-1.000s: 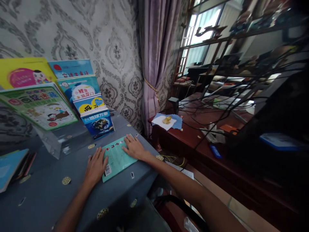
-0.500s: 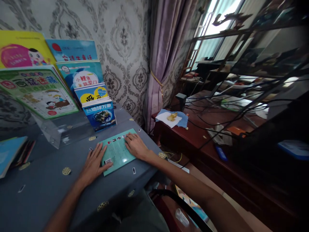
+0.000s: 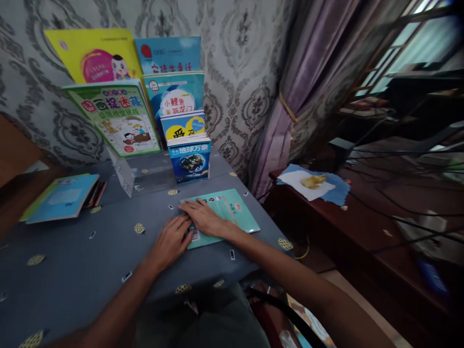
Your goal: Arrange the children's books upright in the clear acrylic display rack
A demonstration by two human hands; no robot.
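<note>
A teal paperback book (image 3: 237,205) lies flat on the grey-blue patterned tablecloth, with a barcode near its lower left corner. My right hand (image 3: 203,216) rests palm down over the left part of its cover, fingers stretched out. Against the book's left edge lies my left hand (image 3: 171,244), fingers extended and the thumb by the barcode. The fingertips of both hands are close together, and I cannot tell whether they touch. Neither hand grips the book.
Several upright books, among them a small blue earth book (image 3: 190,162) and a green picture book (image 3: 123,125), stand behind on a clear stand (image 3: 125,176). More books (image 3: 67,195) are stacked at left. Right of the table is a dark red cabinet (image 3: 326,232) with cables.
My right hand has slid left across the cover towards my left hand, uncovering the book's right side. The view has turned left.
</note>
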